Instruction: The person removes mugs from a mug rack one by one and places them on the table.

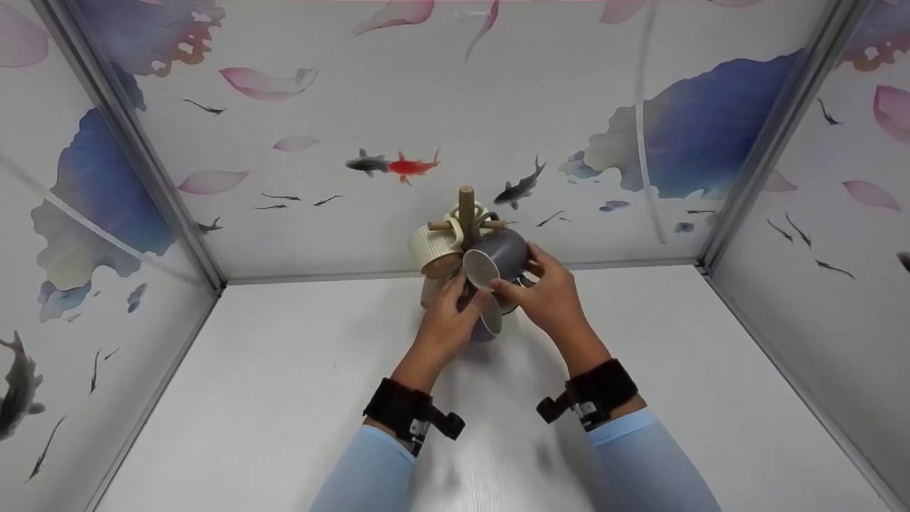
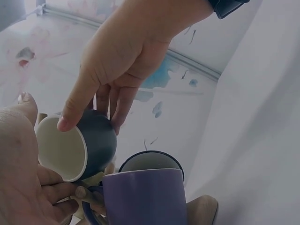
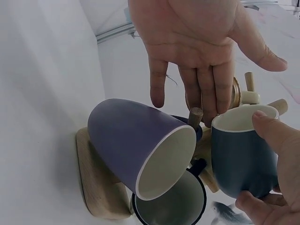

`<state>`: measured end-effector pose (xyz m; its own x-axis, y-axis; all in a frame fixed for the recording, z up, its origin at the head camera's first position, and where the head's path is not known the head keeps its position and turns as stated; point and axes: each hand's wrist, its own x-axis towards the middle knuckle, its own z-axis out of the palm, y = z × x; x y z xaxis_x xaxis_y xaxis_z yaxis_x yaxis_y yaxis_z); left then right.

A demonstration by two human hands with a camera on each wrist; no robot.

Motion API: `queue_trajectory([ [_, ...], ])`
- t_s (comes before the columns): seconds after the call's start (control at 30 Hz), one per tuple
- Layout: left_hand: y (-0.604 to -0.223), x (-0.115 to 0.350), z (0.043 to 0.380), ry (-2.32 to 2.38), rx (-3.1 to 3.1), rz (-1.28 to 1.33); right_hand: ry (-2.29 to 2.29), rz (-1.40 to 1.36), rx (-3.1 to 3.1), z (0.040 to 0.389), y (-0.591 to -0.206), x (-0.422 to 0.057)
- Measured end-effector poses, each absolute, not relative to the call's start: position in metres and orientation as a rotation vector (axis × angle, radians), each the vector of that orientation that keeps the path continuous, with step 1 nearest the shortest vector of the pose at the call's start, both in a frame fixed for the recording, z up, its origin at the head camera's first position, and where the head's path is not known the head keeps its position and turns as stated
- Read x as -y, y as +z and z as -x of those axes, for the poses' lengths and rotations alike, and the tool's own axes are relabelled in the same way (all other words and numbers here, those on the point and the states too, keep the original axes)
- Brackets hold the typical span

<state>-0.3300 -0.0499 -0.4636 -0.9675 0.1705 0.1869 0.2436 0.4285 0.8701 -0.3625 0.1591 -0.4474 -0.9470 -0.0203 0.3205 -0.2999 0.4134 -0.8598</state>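
Observation:
My right hand (image 1: 551, 291) grips a dark blue-grey mug (image 1: 512, 249), thumb at its pale rim and fingers around its body. The mug is tilted, mouth toward me, beside the upper part of a wooden mug tree (image 1: 466, 206). Lower down, my left hand (image 1: 442, 320) reaches in with its fingers extended, fingertips close to a peg (image 3: 195, 117) in the right wrist view. A purple mug (image 3: 136, 140) hangs tilted by that peg, partly behind the left hand in the head view. Its handle is partly hidden.
A ribbed cream mug (image 1: 435, 250) hangs at the tree's upper left. Below the purple mug in the right wrist view is a dark-rimmed mug (image 3: 171, 204), near the wooden base (image 3: 101, 183). The tree stands on a white table (image 1: 298, 370) against a patterned back wall (image 1: 398, 92).

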Motion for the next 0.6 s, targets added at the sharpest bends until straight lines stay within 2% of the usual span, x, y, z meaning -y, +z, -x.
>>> queue_trajectory([
  [0.3, -0.4576, 0.0502, 0.3267, -1.631, 2.617, 0.334, 1.585, -0.274, 2.353, 0.3606, -0.4484, -0.1600],
  [0.6, -0.4569, 0.0490, 0.3233, -1.580, 2.567, 0.418, 1.606, -0.283, 2.291, 0.3561, -0.4490, -0.1632],
])
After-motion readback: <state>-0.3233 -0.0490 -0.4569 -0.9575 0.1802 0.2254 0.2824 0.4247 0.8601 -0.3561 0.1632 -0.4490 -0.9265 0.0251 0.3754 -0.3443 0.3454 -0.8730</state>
